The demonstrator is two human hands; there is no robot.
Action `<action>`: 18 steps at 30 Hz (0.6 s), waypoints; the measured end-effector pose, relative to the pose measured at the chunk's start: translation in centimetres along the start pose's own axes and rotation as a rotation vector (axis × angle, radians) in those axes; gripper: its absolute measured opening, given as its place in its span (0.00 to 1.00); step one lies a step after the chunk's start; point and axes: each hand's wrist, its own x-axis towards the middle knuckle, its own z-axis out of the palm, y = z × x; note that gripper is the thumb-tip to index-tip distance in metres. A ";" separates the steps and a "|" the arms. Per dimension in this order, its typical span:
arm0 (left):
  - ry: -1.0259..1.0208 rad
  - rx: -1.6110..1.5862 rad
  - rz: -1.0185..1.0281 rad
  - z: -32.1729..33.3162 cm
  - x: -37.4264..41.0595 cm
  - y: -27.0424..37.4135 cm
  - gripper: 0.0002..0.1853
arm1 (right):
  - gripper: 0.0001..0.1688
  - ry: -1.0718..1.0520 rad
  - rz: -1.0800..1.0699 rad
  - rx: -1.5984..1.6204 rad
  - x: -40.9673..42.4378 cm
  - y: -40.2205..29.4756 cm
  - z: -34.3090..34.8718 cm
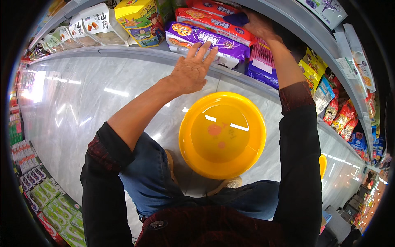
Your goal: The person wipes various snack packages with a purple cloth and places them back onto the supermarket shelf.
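My left hand [193, 72] has its fingers spread, the tips on or just over the front of a purple snack packet [213, 40] on the low shelf. Farther back, my right hand [260, 26] reaches onto the shelf behind red snack packets [213, 24], with a dark cloth [236, 19] at its fingers. Part of this hand is in shadow, and its fingers are hard to make out. A yellow plastic basin [222, 173] of water stands on the floor between my feet.
A grey metal shelf edge [123, 49] curves across the front. A yellow toy-themed box [142, 24] and clear-and-white food pouches [95, 26] stand at left on it. Pink-wrapped packets [262, 55] lie beside my right forearm. Above it runs an upper shelf edge [321, 34]. More bagged snacks [342, 114] fill the right side.
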 end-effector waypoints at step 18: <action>-0.016 -0.086 0.021 0.4 -0.2 -1.1 0.46 | 0.29 0.144 0.368 0.319 -14.3 4.0 -9.1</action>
